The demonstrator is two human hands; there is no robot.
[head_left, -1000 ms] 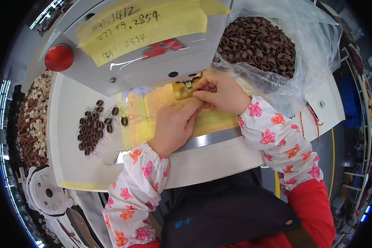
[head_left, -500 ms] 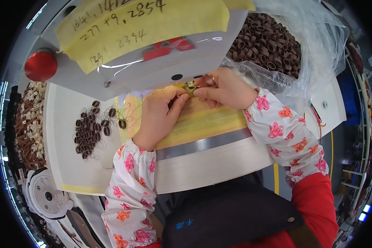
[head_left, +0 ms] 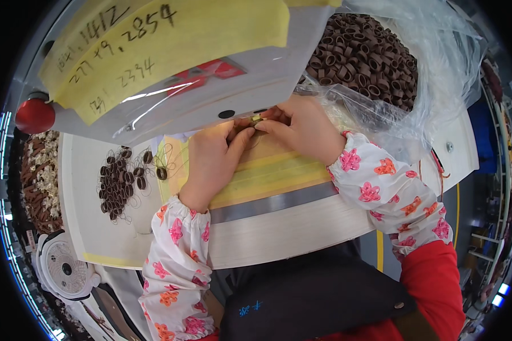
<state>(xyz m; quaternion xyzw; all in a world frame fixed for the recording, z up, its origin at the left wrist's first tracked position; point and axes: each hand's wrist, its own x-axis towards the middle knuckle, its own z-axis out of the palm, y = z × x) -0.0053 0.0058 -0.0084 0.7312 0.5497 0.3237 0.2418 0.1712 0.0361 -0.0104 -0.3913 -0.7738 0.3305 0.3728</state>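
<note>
Both hands meet at a small brass-coloured metal part [head_left: 256,119] under the front of a grey machine housing [head_left: 170,116]. My left hand [head_left: 209,162] has its thumb and index finger pinched beside that part. From the other side my right hand [head_left: 310,129] reaches in, fingers curled and thumb pressed against the part. Whatever small piece lies between the fingertips is too hidden to make out. Below the hands, yellow tape [head_left: 279,176] covers the work surface. To the left lies a pile of small dark brown loops [head_left: 116,184] with thin threads trailing from them.
An open clear plastic bag [head_left: 449,74] at the back right holds a heap of brown rings [head_left: 370,62]. A red knob [head_left: 35,116] sticks out of the housing's left side. A metal strip [head_left: 273,203] crosses the pale table [head_left: 290,238]. A white fan [head_left: 67,268] stands lower left.
The housing appears farther left and larger in the view. My right hand has shifted left with it, and its fingers are now closer to my left fingertips over the metal part.
</note>
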